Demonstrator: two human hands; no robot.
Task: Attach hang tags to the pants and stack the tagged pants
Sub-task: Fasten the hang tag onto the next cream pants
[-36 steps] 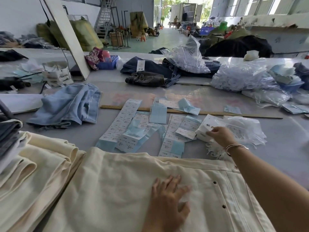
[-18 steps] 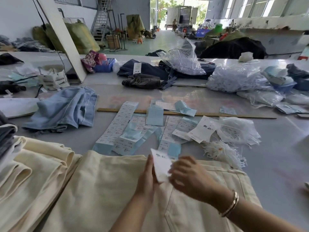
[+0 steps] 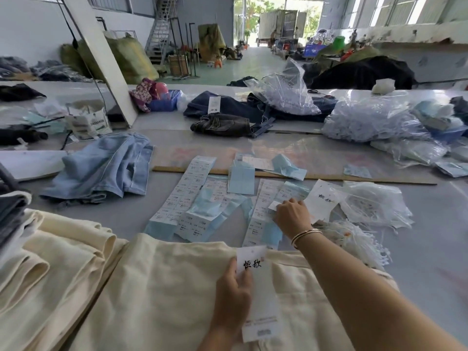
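We judge tag prep in hand: left hand (image 3: 233,295) grip pinches hang tag (image 3: 255,287) over cream pants (image 3: 157,295) on table (image 3: 430,249); right hand (image 3: 291,216) fingers curled, picking sticker off label sheets (image 3: 263,211); next, we stick it on tag
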